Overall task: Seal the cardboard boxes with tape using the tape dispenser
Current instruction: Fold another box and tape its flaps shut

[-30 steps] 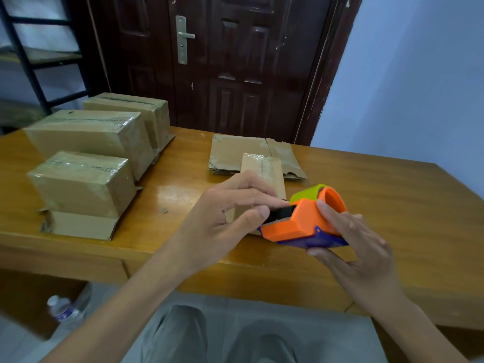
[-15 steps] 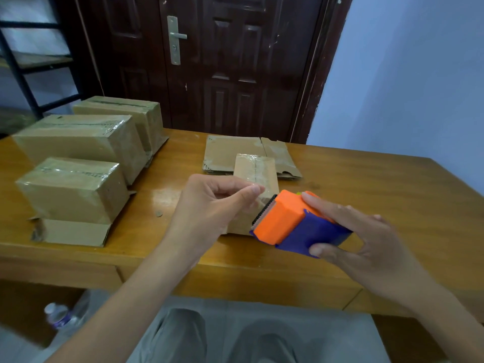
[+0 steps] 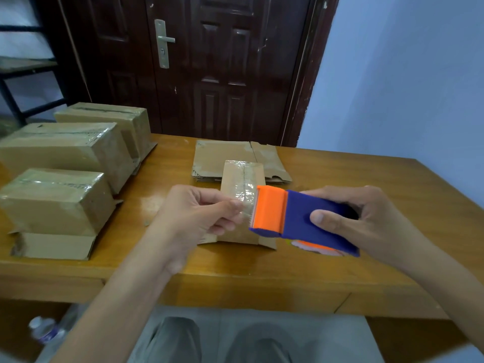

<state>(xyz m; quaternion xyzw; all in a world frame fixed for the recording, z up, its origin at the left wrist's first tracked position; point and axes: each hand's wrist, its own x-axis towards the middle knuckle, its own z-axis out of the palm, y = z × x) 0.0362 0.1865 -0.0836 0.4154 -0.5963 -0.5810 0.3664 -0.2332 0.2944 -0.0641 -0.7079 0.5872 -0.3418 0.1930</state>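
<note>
Hiding small box (image 3: 242, 179) front: left hand (image 3: 193, 218), tape dispenser (image 3: 296, 218).

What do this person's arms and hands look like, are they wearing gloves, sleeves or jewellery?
Both are bare: no gloves, rings, watch or bracelet on the left hand or right hand, and no sleeves on the visible forearms. Fingernails are short and unpainted. Grey trousers show below.

Orange-and-blue tape dispenser (image 3: 293, 218) was held above the surface, cutter end facing left with a short clear tape (image 3: 243, 205) strip pulled from it, over a small taped cardboard box (image 3: 237, 179) lying centre, three larger taped boxes (image 3: 60, 174) grouped at left.
</note>
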